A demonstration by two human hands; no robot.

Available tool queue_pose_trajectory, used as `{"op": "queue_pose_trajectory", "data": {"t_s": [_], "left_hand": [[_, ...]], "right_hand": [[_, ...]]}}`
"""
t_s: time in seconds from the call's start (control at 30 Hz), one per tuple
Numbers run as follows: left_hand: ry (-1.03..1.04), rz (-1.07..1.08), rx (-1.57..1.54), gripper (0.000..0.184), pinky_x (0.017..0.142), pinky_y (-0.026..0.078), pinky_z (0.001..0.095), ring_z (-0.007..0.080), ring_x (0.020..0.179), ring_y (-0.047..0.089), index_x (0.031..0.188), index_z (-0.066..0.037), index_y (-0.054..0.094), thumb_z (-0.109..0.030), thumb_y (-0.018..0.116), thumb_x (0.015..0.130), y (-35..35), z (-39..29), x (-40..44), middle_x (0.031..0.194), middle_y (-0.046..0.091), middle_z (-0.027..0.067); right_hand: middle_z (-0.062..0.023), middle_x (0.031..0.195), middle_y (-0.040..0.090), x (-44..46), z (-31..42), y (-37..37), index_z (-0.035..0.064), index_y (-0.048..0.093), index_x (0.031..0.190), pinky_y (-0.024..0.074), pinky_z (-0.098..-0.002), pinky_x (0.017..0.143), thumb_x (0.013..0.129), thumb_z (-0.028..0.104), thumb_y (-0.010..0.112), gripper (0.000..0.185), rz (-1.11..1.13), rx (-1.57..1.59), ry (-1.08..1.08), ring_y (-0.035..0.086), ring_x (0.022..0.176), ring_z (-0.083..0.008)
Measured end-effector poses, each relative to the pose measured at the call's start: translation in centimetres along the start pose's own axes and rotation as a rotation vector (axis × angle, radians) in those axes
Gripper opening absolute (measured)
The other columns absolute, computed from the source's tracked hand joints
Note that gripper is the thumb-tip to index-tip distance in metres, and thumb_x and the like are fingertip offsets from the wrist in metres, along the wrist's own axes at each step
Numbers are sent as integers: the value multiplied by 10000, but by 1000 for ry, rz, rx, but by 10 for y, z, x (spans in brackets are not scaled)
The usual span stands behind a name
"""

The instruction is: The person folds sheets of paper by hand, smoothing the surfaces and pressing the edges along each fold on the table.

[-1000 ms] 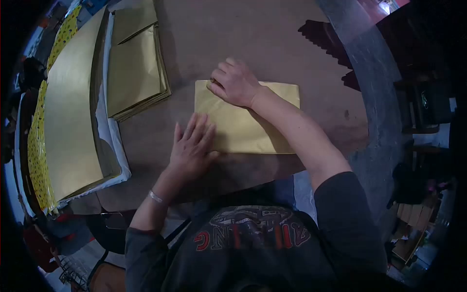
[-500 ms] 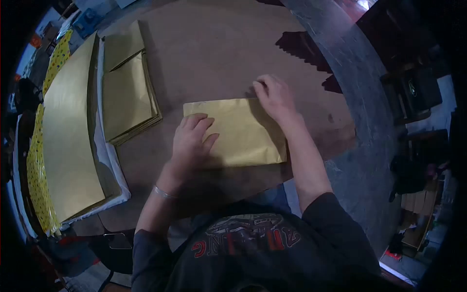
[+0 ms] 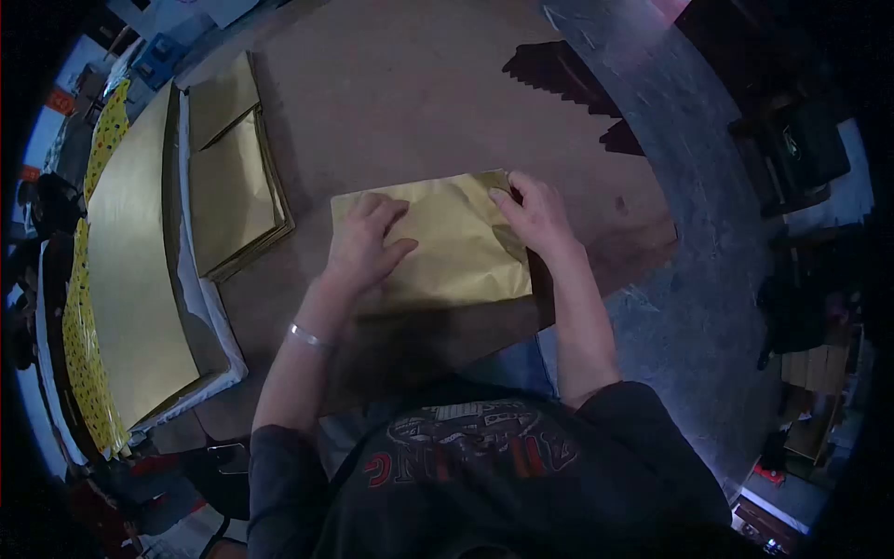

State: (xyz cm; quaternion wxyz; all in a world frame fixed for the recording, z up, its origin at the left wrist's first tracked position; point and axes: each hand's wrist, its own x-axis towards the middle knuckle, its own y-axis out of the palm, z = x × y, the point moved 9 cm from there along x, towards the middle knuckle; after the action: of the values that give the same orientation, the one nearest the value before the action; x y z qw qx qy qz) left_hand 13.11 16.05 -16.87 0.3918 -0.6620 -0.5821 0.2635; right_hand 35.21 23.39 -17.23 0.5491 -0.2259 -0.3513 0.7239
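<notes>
Currently, the creased gold paper (image 3: pixel 447 247) is laid on the brown worktop (image 3: pixel 400 102), to the right of a gold stack (image 3: pixel 233 196). Its far right corner is pinched by the right hand (image 3: pixel 538 216); over its left part the left hand (image 3: pixel 365 240) is spread, thumb held apart from fingers.

I see dark maroon jagged patches (image 3: pixel 563 76) on the broad brown surface (image 3: pixel 391 102), glossy yellow patterned sheeting (image 3: pixel 82 354) at left, and a boxy blue object (image 3: pixel 158 61) beyond.

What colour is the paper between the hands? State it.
The paper is gold, seen in the head view.
</notes>
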Motion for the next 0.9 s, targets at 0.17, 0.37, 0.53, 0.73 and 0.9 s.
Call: {"op": "queue_pose_trajectory", "data": {"t_s": [0.17,0.37,0.53,0.73,0.9], "left_hand": [[112,70,-5,704,1034,399,446,319,1250,498,1318,-98,544,-208,798,671,-32,4,33,1284,578,114],[-126,329,-64,319,732,518,384,329,772,645,983,-7,669,-157,769,719,-39,38,31,846,682,152],[-219,-70,-517,86,654,498,250,80,732,584,909,2,635,-16,690,846,-145,44,30,793,634,17],[381,-506,-417,124,850,515,327,190,929,637,929,-28,630,45,631,828,-246,-94,-50,937,659,71],[552,-62,-140,163,833,528,402,279,922,651,843,-76,608,-122,721,735,-119,-161,-98,1010,647,90]], "right_hand": [[-161,720,616,-15,21,-22,-4,625,937,459,-360,605,893,258,651,267,-25,313,-99,579,623,-240],[-75,725,592,-15,22,-42,-6,623,923,443,-304,619,900,230,660,240,27,337,-89,535,670,-135],[-85,736,602,36,83,-102,2,625,970,465,-296,606,884,133,655,160,-36,312,-433,561,656,-141],[-46,970,635,10,148,-182,27,639,975,526,-295,704,822,-19,666,162,-335,130,-828,626,874,-161],[-97,998,635,-55,91,-141,39,627,899,517,-402,840,655,-96,661,281,-341,-199,-804,613,1028,-287]]}}
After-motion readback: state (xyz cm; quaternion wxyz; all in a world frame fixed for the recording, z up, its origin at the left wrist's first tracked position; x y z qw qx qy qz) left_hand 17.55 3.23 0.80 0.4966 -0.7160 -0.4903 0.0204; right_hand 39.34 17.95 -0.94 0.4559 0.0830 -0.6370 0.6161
